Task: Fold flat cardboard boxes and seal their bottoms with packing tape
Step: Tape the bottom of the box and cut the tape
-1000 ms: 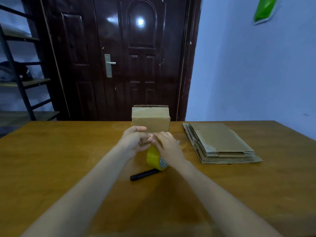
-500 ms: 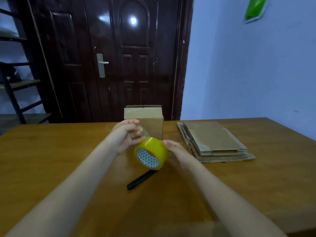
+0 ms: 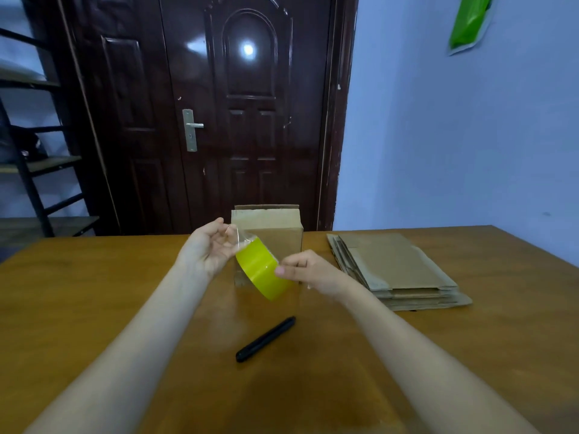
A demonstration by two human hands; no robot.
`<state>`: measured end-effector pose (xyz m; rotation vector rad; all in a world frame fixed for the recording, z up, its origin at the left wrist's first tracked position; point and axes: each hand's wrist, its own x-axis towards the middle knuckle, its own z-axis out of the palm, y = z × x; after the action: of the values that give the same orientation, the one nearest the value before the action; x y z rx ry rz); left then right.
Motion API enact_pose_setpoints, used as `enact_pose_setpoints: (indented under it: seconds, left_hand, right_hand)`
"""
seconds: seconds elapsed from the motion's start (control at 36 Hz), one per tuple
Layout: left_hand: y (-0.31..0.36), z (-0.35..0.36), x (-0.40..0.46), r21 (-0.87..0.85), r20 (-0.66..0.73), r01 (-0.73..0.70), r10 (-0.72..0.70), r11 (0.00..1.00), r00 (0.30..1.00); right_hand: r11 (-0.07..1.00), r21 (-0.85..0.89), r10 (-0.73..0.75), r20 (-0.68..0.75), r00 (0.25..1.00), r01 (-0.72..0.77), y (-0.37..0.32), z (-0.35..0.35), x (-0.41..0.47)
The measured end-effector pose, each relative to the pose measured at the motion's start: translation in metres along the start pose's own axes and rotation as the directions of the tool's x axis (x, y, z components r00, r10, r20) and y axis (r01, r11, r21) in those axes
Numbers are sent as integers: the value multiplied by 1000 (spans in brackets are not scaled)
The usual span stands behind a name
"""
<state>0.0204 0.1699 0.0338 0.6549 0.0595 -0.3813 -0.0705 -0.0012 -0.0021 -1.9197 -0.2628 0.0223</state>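
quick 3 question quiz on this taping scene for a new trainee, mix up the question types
1. True or false: the folded box stands on the table behind the hands.
2. Which hand grips the yellow tape roll? A) left hand B) right hand C) neither
3. Fill in: the stack of flat boxes lies to the person's ____ of the folded box.

Key
1. True.
2. B: the right hand holds the roll, while the left hand pinches the clear tape end peeled from it.
3. Right. The black pen lies nearer the person, untouched.
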Motion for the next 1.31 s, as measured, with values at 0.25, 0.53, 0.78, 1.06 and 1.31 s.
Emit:
enact_pose_setpoints:
  seconds: [0.25,0.53,0.78,1.06,1.31]
  left_hand:
    - [24,17,5,152,125,-24,5,988,992]
    - [61,46,12,903,397,-402,59,152,916]
    - [63,62,27,900,391,-417,189,129,901]
    - [59,66,28,837,195,-271,204,475,959]
    - [63,80,40,906,158,-302,423,298,892]
  right_hand:
    - [996,-57,-76,-88,993,71,-19,-29,5]
    - [970,-184,-190,-176,966,157,-83,-85,17]
    - [865,-481,-218,-100,971,144,-124,-98,32]
    - [860,-487,-232,-107,967,152,-120,-115,37]
    - [584,-810,-90,-122,988,-46,-112,-119,64]
